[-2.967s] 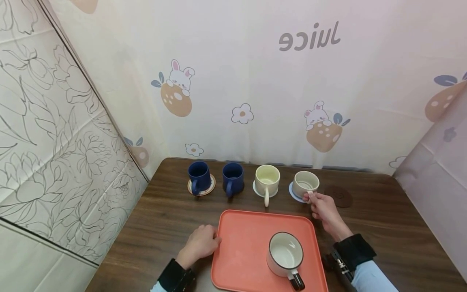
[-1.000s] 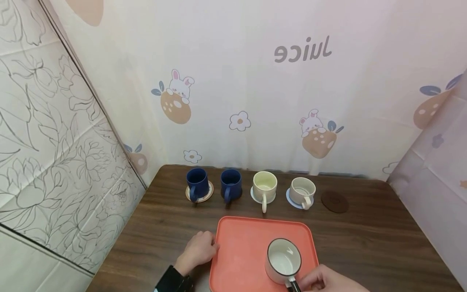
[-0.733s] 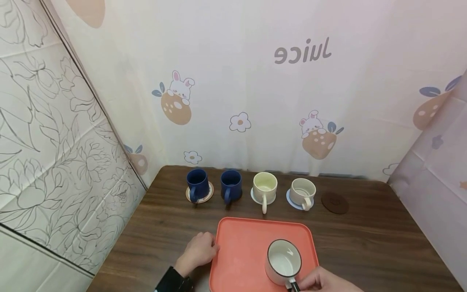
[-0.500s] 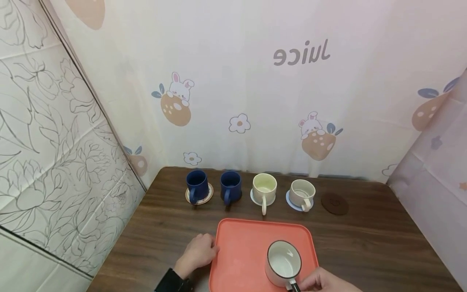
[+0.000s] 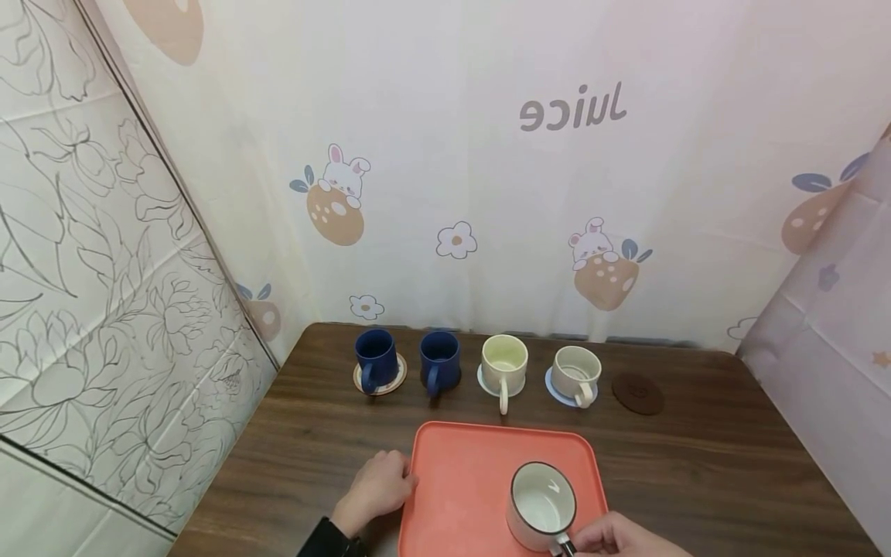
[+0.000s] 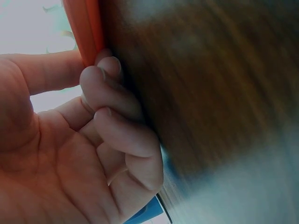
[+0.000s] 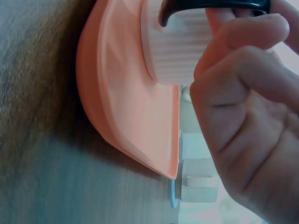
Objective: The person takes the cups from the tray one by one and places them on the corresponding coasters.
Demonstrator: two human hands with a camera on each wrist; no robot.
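The right hand (image 5: 616, 535) pinched the black handle (image 7: 212, 5) of the cream mug (image 5: 541, 507) standing on the orange tray (image 5: 466, 495), fingers (image 7: 243, 35) curled. The left hand (image 5: 376, 489) held the tray's left edge, fingers (image 6: 110, 88) bent against the tabletop (image 5: 327, 441).

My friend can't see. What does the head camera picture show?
A right hand holds the handle of a cream mug on an orange tray, while the left hand steadies the tray's edge. Four mugs line the table's far side.
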